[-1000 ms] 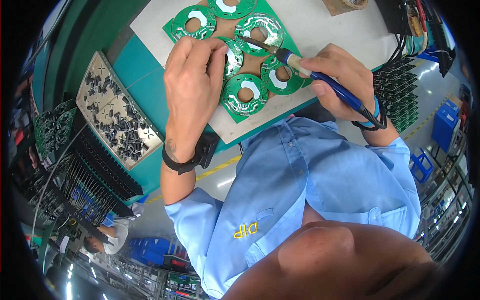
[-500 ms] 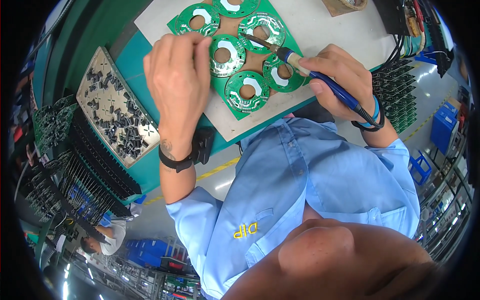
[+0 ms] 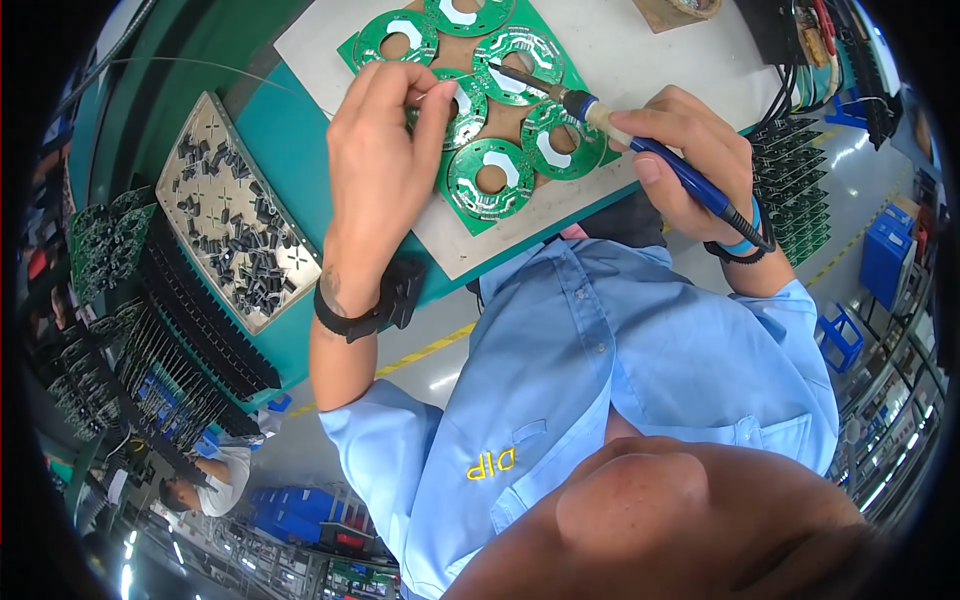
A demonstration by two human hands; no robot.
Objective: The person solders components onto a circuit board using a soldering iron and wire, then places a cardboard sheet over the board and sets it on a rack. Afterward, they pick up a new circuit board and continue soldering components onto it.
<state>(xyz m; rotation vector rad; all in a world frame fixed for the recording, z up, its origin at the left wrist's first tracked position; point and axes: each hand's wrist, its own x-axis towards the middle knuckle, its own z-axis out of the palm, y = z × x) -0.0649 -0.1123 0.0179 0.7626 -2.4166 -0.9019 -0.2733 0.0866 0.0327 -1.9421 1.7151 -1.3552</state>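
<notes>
My right hand (image 3: 695, 140) grips a soldering iron (image 3: 685, 180) by its blue handle. The iron's tip rests at or just above the upper right round circuit board (image 3: 545, 60), one of several green ring-shaped boards set in a panel. Between the thumb and fingers of my left hand (image 3: 380, 160) is a thin solder wire (image 3: 462, 77), its end reaching toward the iron's tip. The wire's tail arcs away to the left behind that hand. Whether wire and tip touch is too small to tell. My left hand partly covers the middle left round board (image 3: 468, 120).
The panel lies on a pale sheet (image 3: 440, 235) on a green bench (image 3: 285, 120). To the left sits a tray (image 3: 190, 215) of small black cylindrical parts. Racked circuit boards (image 3: 795, 190) stand at right. A tan container (image 3: 680, 10) is at the far edge. Another person (image 3: 220, 480) is in the background.
My left hand has shifted right and its pinched fingers now lie nearer the iron's tip. The solder wire has come into clear sight. The iron has barely moved.
</notes>
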